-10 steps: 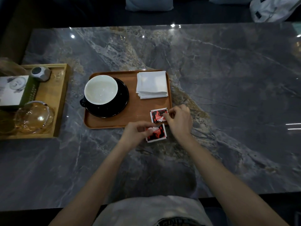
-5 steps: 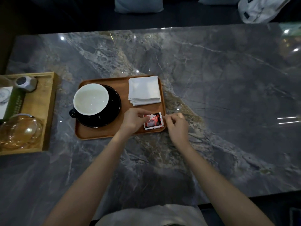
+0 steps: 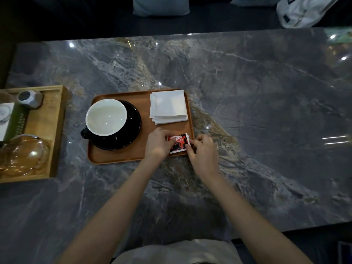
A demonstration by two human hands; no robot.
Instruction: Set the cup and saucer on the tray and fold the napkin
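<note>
Both hands, left hand (image 3: 159,142) and right hand (image 3: 202,151), pinch the red sachets (image 3: 178,142) from either side, probably squaring them in the tray (image 3: 118,159) corner; cup (image 3: 106,117) on saucer (image 3: 133,121) and folded napkin (image 3: 168,105) already aboard.

One cup (image 3: 106,116), one saucer (image 3: 131,126), one tray (image 3: 122,155), one napkin stack (image 3: 168,106), two hands (image 3: 158,143).
</note>
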